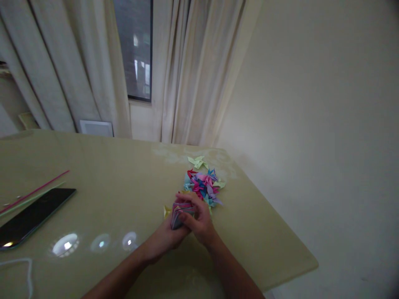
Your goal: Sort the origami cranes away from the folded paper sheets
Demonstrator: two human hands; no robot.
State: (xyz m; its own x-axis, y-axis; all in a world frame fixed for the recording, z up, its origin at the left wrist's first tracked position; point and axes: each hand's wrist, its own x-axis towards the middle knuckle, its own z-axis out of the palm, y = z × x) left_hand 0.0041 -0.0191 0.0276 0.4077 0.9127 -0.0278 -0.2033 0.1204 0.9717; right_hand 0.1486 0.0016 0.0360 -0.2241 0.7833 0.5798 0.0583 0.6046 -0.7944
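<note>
A small stack of coloured paper sheets (178,216) is held between my two hands over the table. My left hand (170,232) is closed around its lower left side, most of the fingers hidden beneath. From the right, my right hand (201,218) curls over the stack, thumb on its near face and fingers across the far end. Just beyond the hands lies a pile of folded paper cranes (204,185) in pink, blue, purple and red. A pale green crane (198,162) sits apart behind them. To the left of the hands, a yellow folded paper piece (167,211) shows partly.
On the left of the glossy table (124,178) lie a black smartphone (34,214), a thin pink stick (37,192) and a pale green strip (34,199). A white cable (29,274) curves at the lower left. The wall (311,124) borders the table's right edge.
</note>
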